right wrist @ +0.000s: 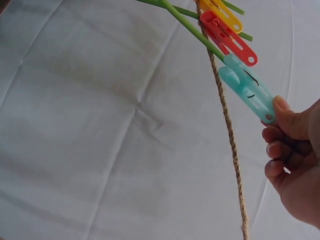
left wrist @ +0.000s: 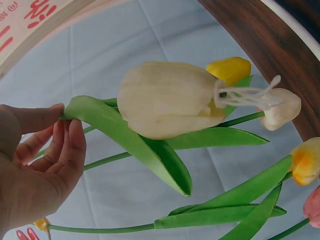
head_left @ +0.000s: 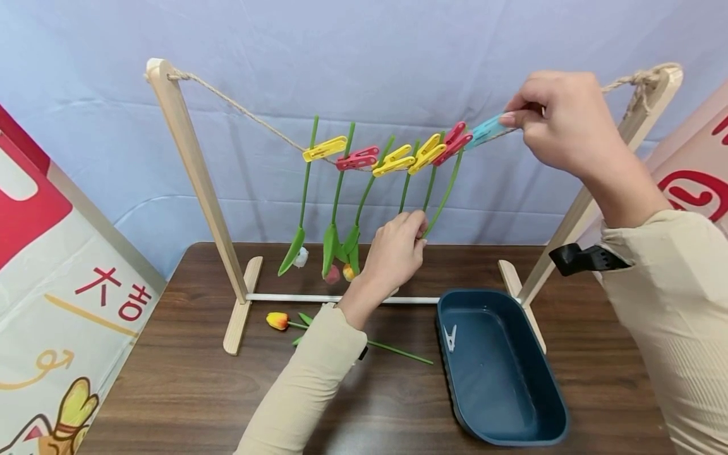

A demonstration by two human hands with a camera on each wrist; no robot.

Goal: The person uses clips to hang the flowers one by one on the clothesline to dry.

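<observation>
My right hand (head_left: 569,120) pinches the tail end of a light blue clothespin (right wrist: 252,92) between thumb and fingers. Its jaws sit at the twine (right wrist: 227,115), right at the tip of a green stem (right wrist: 192,27). Lower down, my left hand (head_left: 395,249) pinches that flower's stem just above its leaf; the cream artificial tulip (left wrist: 170,100) hangs with its bloom downward, hidden behind the hand in the head view. To the left, other tulips hang by their stems from yellow clothespins (head_left: 325,149) and red clothespins (head_left: 357,158) along the sagging twine.
A wooden stand with a left post (head_left: 196,177) and a white crossbar (head_left: 409,300) bears the twine. On the brown table (head_left: 188,392) lies a yellow-orange tulip (head_left: 277,321), partly under the left forearm. A dark blue basin (head_left: 506,379) contains a white clothespin (head_left: 450,338).
</observation>
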